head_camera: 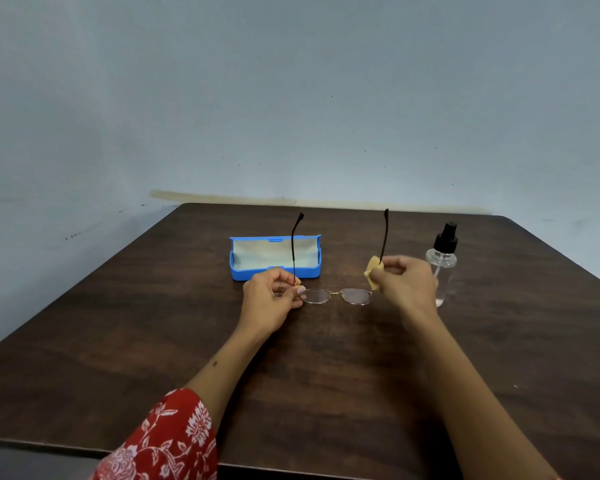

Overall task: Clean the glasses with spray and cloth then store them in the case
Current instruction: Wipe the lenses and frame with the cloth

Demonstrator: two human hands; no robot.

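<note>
- left hand pinches the glasses at one hinge, arms up, over the table
- right hand pinches the cloth on the other arm, seemingly; case open behind; spray just beyond the right hand

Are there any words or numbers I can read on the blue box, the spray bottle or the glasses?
No, there are none to read.
Blue case: plain, no words show.
Spray bottle: clear with a black top, no label shows.
Glasses: any marks on the frame are too small to tell.
Yellow cloth: plain.
The red sleeve has a white flower pattern, no letters.
</note>
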